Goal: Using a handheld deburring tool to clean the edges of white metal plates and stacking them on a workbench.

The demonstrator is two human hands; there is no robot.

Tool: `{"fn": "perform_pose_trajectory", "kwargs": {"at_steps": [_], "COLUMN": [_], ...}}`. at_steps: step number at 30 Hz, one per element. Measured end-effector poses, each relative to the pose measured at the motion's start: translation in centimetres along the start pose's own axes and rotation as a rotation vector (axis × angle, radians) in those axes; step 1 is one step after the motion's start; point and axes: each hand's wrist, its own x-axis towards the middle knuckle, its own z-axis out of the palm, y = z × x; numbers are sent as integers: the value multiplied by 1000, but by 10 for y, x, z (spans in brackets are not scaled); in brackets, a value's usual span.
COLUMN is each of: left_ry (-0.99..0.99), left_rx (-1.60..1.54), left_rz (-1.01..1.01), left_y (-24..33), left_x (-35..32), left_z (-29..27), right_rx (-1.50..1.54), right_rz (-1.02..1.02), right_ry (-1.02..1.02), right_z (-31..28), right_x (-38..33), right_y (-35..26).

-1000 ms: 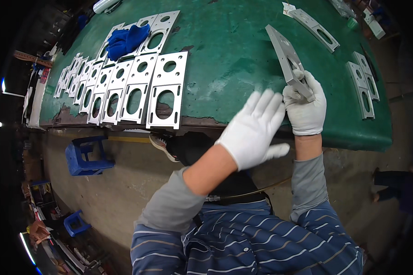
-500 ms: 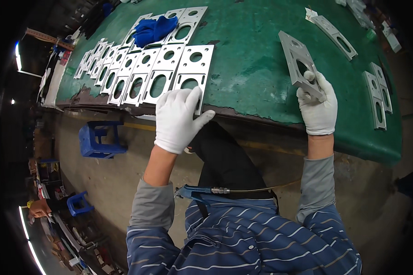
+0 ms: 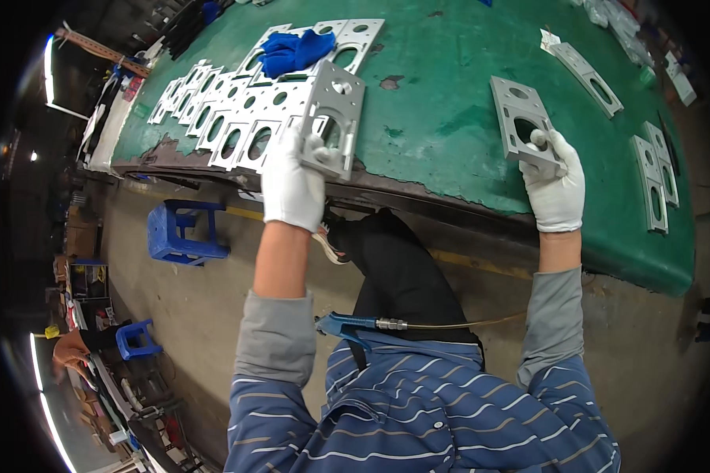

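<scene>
Item one: flat grey metal plate with a round hole and a rectangular cutout (image 3: 334, 118), lifted off the bench at 12 o'clock from the white-gloved left hand (image 3: 293, 183), lower edge pinched between thumb and fingers, hand clamped on it, upper end tilted away toward the bench.

Item two: second grey metal plate of the same pattern (image 3: 521, 120), lying flat on the green worn bench top (image 3: 442, 87), lower corner gripped by the white-gloved right hand (image 3: 556, 185), thumb pressed on top, fingers curled around the near edge, closed on the plate.

Row of matching grey cutout plates (image 3: 225, 118), laid overlapping along the bench at 9 o'clock from the lifted plate, just beside it.

Crumpled blue cloth (image 3: 296, 49), resting on that row at 11 o'clock from the lifted plate.

Further grey plates (image 3: 655, 177), at 3 o'clock from the right hand, near the bench's right rim; narrow grey plate (image 3: 585, 72) at 1 o'clock from the right-hand plate.

Blue-handled air tool with hose (image 3: 355, 325), at the waist, 6 o'clock from the left hand.

Blue plastic stool (image 3: 183, 232), on the floor at 8 o'clock from the left hand.
</scene>
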Motion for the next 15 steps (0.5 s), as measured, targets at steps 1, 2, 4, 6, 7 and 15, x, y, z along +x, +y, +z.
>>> {"fn": "perform_pose_trajectory", "kwargs": {"at_steps": [1,2,4,6,7,15], "left_ry": [-3,-36,10,-22,-29,-245], "left_rx": [-88,-67,-223,-275,-307,-555], "left_rz": [-27,-13,-106,-138,-161,-256], "left_y": [-2,-4,-10,-16,-19,-39], "left_x": [-2,-5,-9,-14,-16,-41], "left_z": [-3,-6,-15,-26,-32,-72], "right_rx": [-53,-108,-216,-312,-396,-1051], "right_rz": [-4,-8,26,13,35,87], "right_ry": [29,58,128,84,69,56], "right_z": [2,5,12,19,23,41], "right_x": [0,0,1,4,7,45], "right_y": [1,2,4,5,6,31]}}
